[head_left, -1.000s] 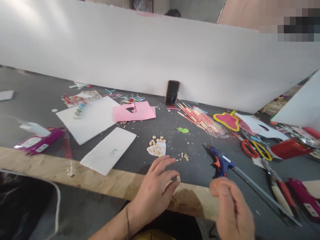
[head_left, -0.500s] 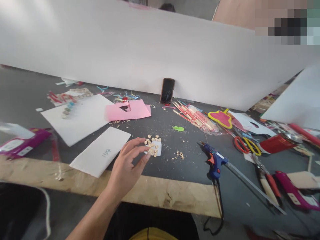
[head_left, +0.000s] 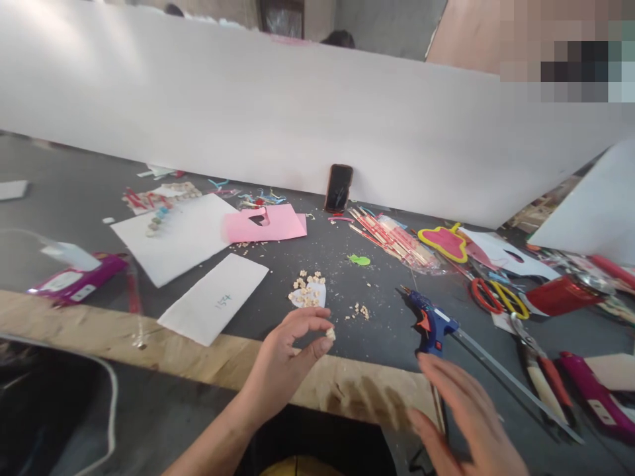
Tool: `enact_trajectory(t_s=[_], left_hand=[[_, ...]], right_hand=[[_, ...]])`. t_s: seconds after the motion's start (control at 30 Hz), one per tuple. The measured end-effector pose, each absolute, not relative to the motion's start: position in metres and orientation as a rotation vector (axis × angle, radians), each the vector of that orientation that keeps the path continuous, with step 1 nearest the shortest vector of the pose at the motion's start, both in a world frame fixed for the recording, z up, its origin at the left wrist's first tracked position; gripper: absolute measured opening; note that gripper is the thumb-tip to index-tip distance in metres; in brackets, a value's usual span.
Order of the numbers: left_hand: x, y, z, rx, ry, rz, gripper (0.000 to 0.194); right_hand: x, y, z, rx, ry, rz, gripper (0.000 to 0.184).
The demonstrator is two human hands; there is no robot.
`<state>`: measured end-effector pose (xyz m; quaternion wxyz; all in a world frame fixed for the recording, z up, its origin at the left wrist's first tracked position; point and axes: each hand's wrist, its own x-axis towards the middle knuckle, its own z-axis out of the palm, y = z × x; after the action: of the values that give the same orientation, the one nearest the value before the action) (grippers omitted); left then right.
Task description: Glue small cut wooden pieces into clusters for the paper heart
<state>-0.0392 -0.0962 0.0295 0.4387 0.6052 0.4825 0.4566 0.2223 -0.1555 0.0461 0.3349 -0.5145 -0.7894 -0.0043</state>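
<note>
Between thumb and index finger, my left hand (head_left: 292, 360) pinches a small pale flower-shaped piece (head_left: 331, 334). Just beyond it lies a small white paper piece (head_left: 319, 294), partly covered with several similar beige pieces (head_left: 308, 280). My right hand (head_left: 461, 413), open with fingers spread and slightly blurred, hovers at the table's front edge and holds nothing. The blue hot glue gun (head_left: 430, 317), a long glue stick (head_left: 516, 383) in its back, lies just beyond that hand. Loose beige crumbs (head_left: 361, 311) are scattered between the paper and the glue gun.
A white card (head_left: 215, 301), a larger white sheet (head_left: 173, 241) and pink paper (head_left: 278, 225) lie left. A phone (head_left: 339, 188) leans on the white board (head_left: 248, 112). Right are wrapped sticks (head_left: 391, 241), scissors (head_left: 496, 296), pliers (head_left: 540, 370) and a red can (head_left: 570, 291).
My left hand has moved off the white paper toward me with a small flower-shaped piece. My right hand has come into view near the glue gun. The view has shifted slightly.
</note>
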Motion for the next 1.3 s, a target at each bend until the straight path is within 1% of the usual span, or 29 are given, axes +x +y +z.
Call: enact_trajectory(t_s=[0.1,0.2,0.37,0.53,0.63,0.73,0.87,1.03,1.2,1.3], left_hand=[[-0.037,-0.103,0.035,1.463,1.161,1.125,0.012],[-0.038,-0.108,0.039,1.39,1.097,1.124,0.014],[-0.038,-0.111,0.04,1.278,1.034,1.074,0.015],[-0.034,-0.112,0.041,1.12,0.851,1.043,0.024],[-0.033,-0.112,0.045,1.07,0.819,0.998,0.026],[-0.032,-0.111,0.047,1.037,0.843,0.985,0.022],[-0.03,-0.109,0.048,0.994,0.867,0.998,0.02],[-0.031,-0.11,0.044,1.002,0.844,0.974,0.02],[-0.03,-0.11,0.043,0.963,0.819,0.986,0.015],[-0.028,-0.109,0.043,0.907,0.801,0.999,0.017]], right_hand=[[0.167,-0.125,0.059,-1.156,-2.064,0.071,0.034],[0.136,-0.115,0.056,-1.088,-2.031,0.243,0.032],[0.129,-0.116,0.043,-0.995,-1.951,0.433,0.027],[0.134,-0.12,0.037,-1.036,-1.821,0.525,0.021],[0.135,-0.121,0.034,-1.04,-1.784,0.541,0.021],[0.135,-0.121,0.032,-1.037,-1.779,0.518,0.022],[0.137,-0.121,0.032,-1.022,-1.809,0.464,0.027],[0.137,-0.121,0.036,-1.033,-1.84,0.442,0.025],[0.136,-0.121,0.037,-1.023,-1.846,0.452,0.025],[0.136,-0.121,0.037,-1.049,-1.838,0.471,0.027]])
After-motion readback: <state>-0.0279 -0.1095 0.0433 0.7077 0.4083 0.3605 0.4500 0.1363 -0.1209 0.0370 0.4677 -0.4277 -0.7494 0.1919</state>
